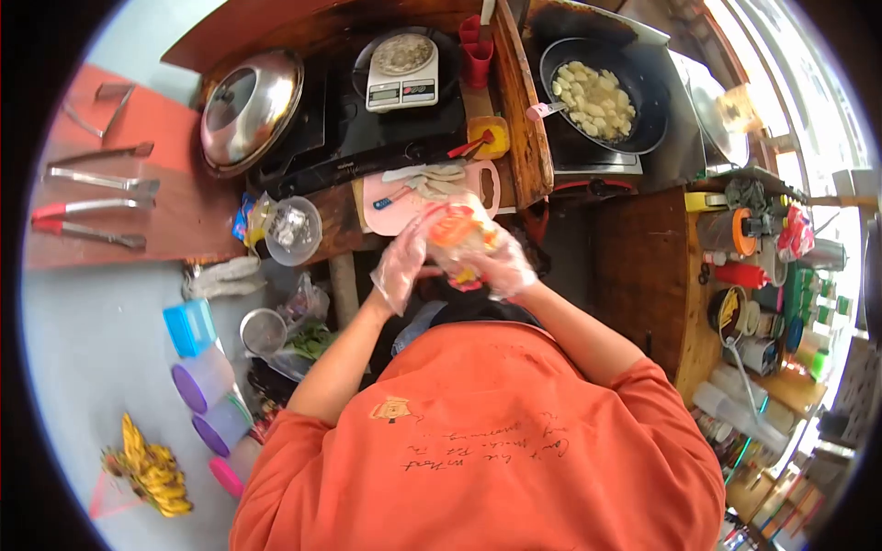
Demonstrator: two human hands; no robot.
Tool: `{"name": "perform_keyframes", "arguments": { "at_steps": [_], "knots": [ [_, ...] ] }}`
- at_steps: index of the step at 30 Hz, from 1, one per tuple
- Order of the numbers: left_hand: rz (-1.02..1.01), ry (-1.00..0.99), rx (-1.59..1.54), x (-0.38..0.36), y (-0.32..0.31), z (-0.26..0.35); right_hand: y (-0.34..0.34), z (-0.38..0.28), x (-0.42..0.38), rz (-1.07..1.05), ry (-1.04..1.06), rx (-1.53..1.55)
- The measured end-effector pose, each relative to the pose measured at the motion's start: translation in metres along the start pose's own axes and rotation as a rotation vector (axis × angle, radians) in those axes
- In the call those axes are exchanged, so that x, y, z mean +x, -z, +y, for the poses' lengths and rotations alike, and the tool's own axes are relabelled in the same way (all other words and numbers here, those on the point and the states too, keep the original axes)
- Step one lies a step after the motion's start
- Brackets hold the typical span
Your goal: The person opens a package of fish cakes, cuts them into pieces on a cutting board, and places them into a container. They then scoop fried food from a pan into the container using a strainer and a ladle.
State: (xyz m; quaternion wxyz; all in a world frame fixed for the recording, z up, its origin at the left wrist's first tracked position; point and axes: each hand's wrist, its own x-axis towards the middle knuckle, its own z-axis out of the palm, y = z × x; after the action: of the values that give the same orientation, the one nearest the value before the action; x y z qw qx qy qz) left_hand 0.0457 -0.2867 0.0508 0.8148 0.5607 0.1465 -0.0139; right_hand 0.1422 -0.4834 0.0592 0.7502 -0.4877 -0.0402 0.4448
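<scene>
Both of my hands wear clear plastic gloves. Between them, above the front of the counter, is a clear plastic packet (pixel 459 237) with red, orange and yellow print, partly blurred. My left hand (pixel 402 264) closes on its left side, and my right hand (pixel 507 266) grips its right side. What the packet contains is hard to make out. Just beyond it lies a pink cutting board (pixel 390 211) bearing a knife and a pale cloth or glove (pixel 436 181). A yellow tub (pixel 496 140) with a red-handled brush or spatula stands behind the board.
A kitchen scale (pixel 402 84) sits on the black stove, beside a large metal lid (pixel 250 110). At the right, a black wok (pixel 650 115) holds pale pieces in oil. Several tongs (pixel 92 207) lie on the left table. A wooden shelf (pixel 643 275) with bottles borders my right.
</scene>
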Motion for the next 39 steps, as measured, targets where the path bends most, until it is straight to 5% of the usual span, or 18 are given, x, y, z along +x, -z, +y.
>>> {"name": "perform_keyframes", "arguments": {
  "at_steps": [1,2,4,8,10,12,14,16,19,20,22,24,25,27,28,32,34,39],
  "knots": [
    [0.017,0.0,-0.106,-0.017,-0.022,0.005,-0.003,0.011,0.014,-0.066,0.2,-0.274],
    [0.032,-0.003,-0.211,-0.031,-0.037,0.005,-0.026,-0.005,0.01,-0.035,0.066,-0.524],
    [0.129,0.002,-0.346,-0.045,-0.04,-0.016,-0.048,0.017,0.014,0.023,0.26,-1.069],
    [0.687,-0.203,-0.509,-0.077,-0.051,-0.027,-0.077,0.038,0.003,-0.529,0.426,-1.213],
    [0.914,-0.054,-0.514,-0.114,-0.035,-0.044,-0.1,0.025,-0.014,-0.854,0.132,-1.012],
    [1.06,-0.152,-0.45,-0.143,-0.02,-0.091,-0.087,0.057,-0.018,-1.008,0.318,-1.167],
    [1.188,-0.121,-0.476,-0.179,-0.017,-0.114,-0.078,0.07,-0.027,-1.111,0.29,-1.337],
    [1.339,-0.009,-0.476,-0.211,-0.01,-0.148,-0.07,0.07,-0.024,-1.232,0.036,-1.43],
    [1.756,-0.023,-0.334,-0.257,0.016,-0.236,-0.065,0.05,-0.018,-1.34,0.061,-1.586],
    [1.871,0.254,-0.152,-0.282,0.027,-0.255,-0.062,0.048,-0.016,-1.36,0.06,-1.593],
    [2.082,0.563,0.098,-0.329,0.064,-0.306,-0.053,0.046,-0.011,-1.038,-0.174,-1.667],
    [2.161,0.913,0.063,-0.385,0.123,-0.368,-0.046,0.044,-0.009,-1.031,-0.106,-1.674],
    [1.92,1.054,0.158,-0.411,0.14,-0.366,-0.048,0.038,-0.01,-0.991,-0.17,-1.677],
    [1.805,1.071,0.153,-0.42,0.137,-0.255,-0.051,0.03,-0.011,-0.926,-0.278,-1.655],
    [1.831,1.104,0.428,-0.424,0.144,-0.237,-0.045,0.031,-0.011,-0.926,-0.284,-1.667],
    [1.614,1.129,0.881,-0.445,0.216,-0.253,-0.028,0.034,-0.001,-0.952,-0.282,-1.877],
    [1.073,1.386,1.013,-0.43,0.224,-0.204,-0.021,0.039,0.001,-0.932,-0.261,-1.952],
    [1.127,1.333,1.244,-0.425,0.264,-0.296,-0.026,0.047,0.005,-0.947,-0.299,-2.101]
  ]
}}
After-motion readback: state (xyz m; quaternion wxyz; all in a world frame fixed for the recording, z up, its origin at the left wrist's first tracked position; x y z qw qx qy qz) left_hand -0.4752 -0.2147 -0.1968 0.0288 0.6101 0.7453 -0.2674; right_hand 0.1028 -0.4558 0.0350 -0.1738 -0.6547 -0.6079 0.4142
